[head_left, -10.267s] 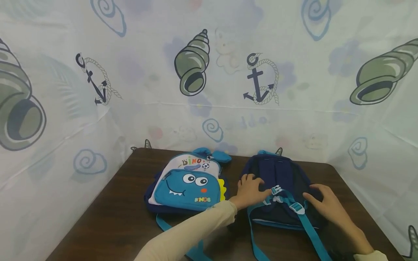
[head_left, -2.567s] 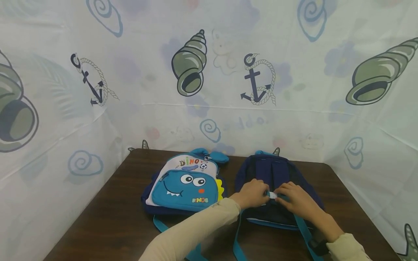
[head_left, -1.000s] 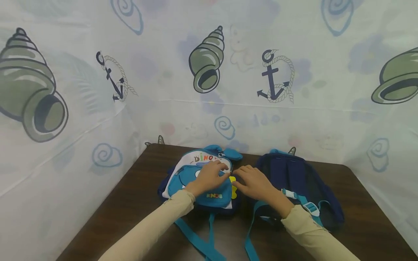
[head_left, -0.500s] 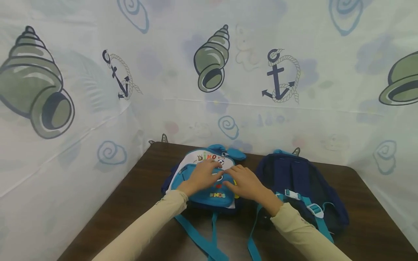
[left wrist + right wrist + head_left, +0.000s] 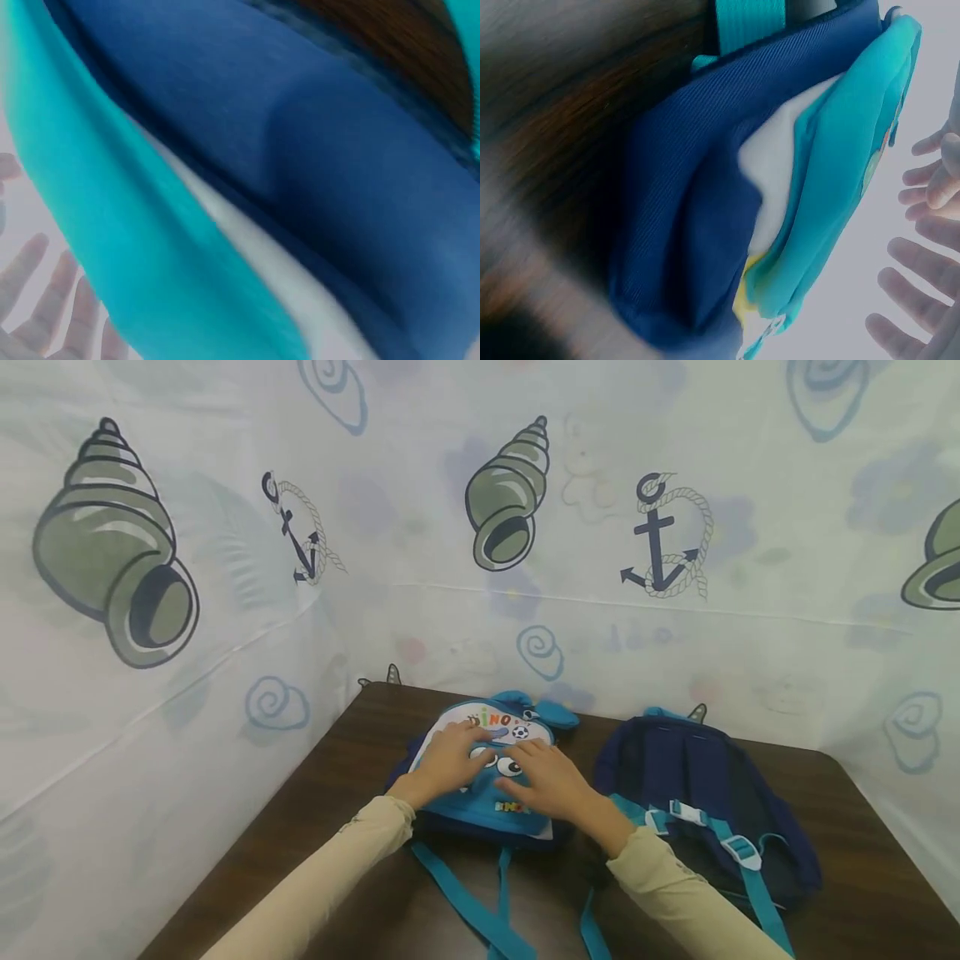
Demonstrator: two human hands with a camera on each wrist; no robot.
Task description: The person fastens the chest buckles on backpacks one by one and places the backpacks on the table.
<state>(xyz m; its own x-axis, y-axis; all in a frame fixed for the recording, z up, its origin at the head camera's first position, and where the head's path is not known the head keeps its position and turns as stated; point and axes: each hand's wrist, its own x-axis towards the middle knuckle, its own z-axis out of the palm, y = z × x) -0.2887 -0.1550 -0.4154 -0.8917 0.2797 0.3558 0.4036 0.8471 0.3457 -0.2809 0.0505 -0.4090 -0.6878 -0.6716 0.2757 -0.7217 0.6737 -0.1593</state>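
A blue and white children's backpack (image 5: pixel 480 814) with a dinosaur face lies front up on the table. Both hands are spread over its front, fingers apart and slightly bent. The left hand (image 5: pixel 448 762) covers the left part of the face; the right hand (image 5: pixel 553 778) is over its right side. In the right wrist view, fingers (image 5: pixel 911 296) show above the bag's teal pocket (image 5: pixel 829 165), with a gap between. To the right, a navy backpack (image 5: pixel 675 768) lies back up, a white buckle (image 5: pixel 687 812) joining its teal straps.
The brown table (image 5: pixel 300 827) has a patterned cloth wall (image 5: pixel 420 635) around it. Teal straps (image 5: pixel 472 914) trail from the dinosaur backpack towards the near edge, and another strap (image 5: pixel 592 931) lies below the navy backpack.
Both hands, earlier at the navy backpack's white buckle, have moved left over the dinosaur backpack. The left hand has since shifted left and the two have parted slightly. The head view has turned left.
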